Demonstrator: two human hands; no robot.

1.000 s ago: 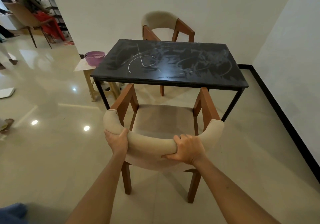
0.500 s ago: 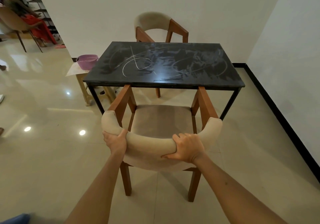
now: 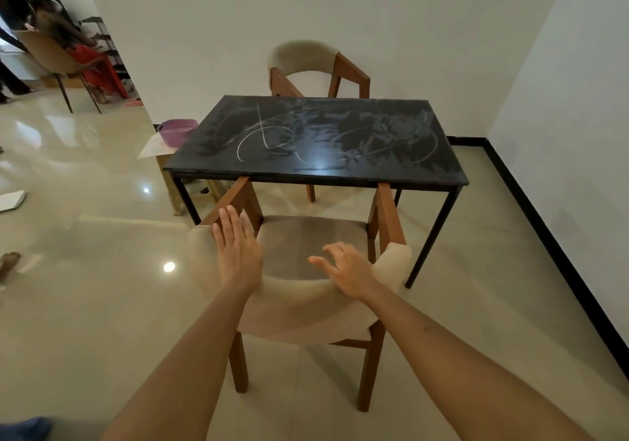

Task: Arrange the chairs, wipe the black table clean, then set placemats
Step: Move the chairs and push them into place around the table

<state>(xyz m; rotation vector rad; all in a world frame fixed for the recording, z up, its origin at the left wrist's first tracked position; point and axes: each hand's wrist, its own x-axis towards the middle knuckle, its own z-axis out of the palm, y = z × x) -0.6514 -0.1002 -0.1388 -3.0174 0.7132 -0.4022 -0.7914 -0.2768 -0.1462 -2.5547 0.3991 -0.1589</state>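
Note:
The black table [image 3: 340,171] stands in the middle, its top smeared with white chalk scribbles. A wooden chair with a beige padded back [image 3: 299,304] sits at the near side, its armrests reaching the table's front edge. My left hand [image 3: 236,253] hovers over the left part of the backrest with straight fingers. My right hand [image 3: 347,268] is over the right part, fingers spread and loosely bent, holding nothing. A second matching chair [image 3: 313,62] stands at the far side, turned at an angle to the table.
A small wooden stool [image 3: 177,182] left of the table carries a purple bowl [image 3: 177,130] and a light sheet [image 3: 155,146]. White walls with a black skirting [image 3: 544,229] close the right side. A person sits on a chair [image 3: 58,59] at far left.
Both hands have let go of the near chair's backrest and lifted off it with fingers opened. The chair now stands closer to the table.

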